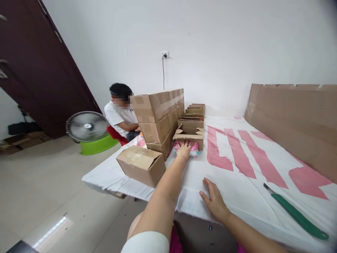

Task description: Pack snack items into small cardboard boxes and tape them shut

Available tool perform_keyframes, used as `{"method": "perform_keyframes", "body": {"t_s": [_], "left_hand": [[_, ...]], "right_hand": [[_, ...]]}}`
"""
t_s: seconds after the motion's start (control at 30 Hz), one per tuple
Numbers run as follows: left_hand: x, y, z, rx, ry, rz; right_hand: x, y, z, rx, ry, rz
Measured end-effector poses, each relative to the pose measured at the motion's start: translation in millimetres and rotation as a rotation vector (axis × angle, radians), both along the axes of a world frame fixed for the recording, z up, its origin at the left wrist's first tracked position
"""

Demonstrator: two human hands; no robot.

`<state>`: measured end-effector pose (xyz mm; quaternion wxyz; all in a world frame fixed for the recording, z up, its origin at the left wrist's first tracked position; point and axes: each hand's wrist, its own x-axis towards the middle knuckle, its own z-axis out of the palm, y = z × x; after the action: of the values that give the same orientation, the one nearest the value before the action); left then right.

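Observation:
My left hand [183, 150] reaches forward over a pink patterned soft packet [194, 146], fingers spread on top of it. White and blue show along the packet's lower edge; its kind is unclear. Right behind it stands an open cardboard box [193, 135] with its flaps up, the nearest of a row of open boxes [196, 109] running toward the wall. My right hand [214, 202] is open near the table's front edge, thumb and fingers apart, holding nothing. To its right lies a green-handled cutter knife [297, 212] with a dark blade.
Taped cardboard boxes [158, 112] are stacked on the left, with one closed box [140, 165] in front. A large cardboard sheet or box side [292, 123] stands at the right. A person [119, 116] sits behind the stack. A fan [88, 126] stands on the floor. White cloth [221, 182] covers the table.

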<state>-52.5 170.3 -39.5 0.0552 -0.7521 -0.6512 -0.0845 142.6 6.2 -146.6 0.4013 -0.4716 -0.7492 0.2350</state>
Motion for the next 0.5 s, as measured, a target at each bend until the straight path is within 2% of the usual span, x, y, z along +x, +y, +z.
{"method": "perform_keyframes", "body": {"t_s": [0.13,0.23,0.27,0.33,0.4,0.47,0.5], "left_hand": [[13,-28,14.2,-0.012,-0.031,0.006],[12,-68,36.3,0.067,-0.053,-0.088],[5,-83,46.2,0.162,-0.087,-0.155],[-25,-109,68.2,0.350,-0.159,-0.196],[-74,-126,88.6,0.491,-0.248,-0.138],[-133,-135,100.5,0.567,-0.373,0.017],[-161,-138,101.7,0.598,-0.452,0.144]], "right_hand": [[1,1,1.1,0.023,-0.003,-0.004],[1,2,0.2,0.048,-0.021,0.007],[1,2,-0.5,0.059,-0.030,0.012],[0,2,-2.1,0.077,-0.049,0.015],[-1,3,-3.4,0.088,-0.072,0.009],[-2,3,-3.7,0.096,-0.097,0.006],[-3,3,-3.5,0.102,-0.110,0.007]]}}
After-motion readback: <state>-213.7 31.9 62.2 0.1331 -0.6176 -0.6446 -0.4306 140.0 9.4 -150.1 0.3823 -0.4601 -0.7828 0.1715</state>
